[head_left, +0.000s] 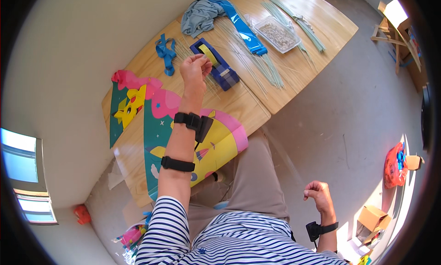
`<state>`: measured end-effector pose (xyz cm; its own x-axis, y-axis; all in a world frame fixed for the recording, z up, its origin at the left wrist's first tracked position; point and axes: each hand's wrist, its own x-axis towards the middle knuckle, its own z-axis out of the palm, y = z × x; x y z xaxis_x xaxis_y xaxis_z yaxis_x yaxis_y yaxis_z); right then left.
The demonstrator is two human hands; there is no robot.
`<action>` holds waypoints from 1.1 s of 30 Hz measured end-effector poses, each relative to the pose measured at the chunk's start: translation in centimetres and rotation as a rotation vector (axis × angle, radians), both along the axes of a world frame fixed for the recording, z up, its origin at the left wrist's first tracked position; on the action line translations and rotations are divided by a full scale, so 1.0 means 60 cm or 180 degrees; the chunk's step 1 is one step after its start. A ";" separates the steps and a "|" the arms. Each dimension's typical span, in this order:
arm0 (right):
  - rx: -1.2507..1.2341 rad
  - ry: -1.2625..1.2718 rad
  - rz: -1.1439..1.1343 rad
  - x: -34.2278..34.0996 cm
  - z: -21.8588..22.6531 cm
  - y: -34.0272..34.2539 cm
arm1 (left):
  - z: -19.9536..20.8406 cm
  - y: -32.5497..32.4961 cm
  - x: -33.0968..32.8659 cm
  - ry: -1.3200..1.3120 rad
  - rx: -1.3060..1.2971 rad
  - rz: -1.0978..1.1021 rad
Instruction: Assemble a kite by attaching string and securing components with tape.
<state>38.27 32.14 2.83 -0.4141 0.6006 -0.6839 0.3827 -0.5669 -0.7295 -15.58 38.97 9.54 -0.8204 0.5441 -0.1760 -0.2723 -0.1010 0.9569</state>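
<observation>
Over the wooden table, my left hand (195, 72) is closed in a pinch beside a dark blue tape dispenser (225, 76) with a yellow roll of tape (207, 55). Whatever lies between its fingertips is too small to make out. Beneath my left forearm spreads a printed sheet (220, 127) in green, pink and yellow with a cartoon figure, reaching past the table edge toward my lap. A second printed piece (131, 106) lies to its left. My right hand (319, 196) hangs over the floor at my right side, fingers curled and pinched; any held thing is hidden.
On the table (257, 97) are a blue ribbon (166, 53), a grey-blue cloth (200, 17), a folded blue plastic strip (243, 30), several bundles of thin sticks (310, 33) and a clear tub (277, 34) of small pieces. A red bag (394, 166) and cardboard box (373, 218) stand right.
</observation>
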 end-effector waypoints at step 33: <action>0.0221 -0.0486 0.0111 0.028 -0.053 -0.014 | -0.109 -0.007 0.175 -0.2455 0.0774 0.0199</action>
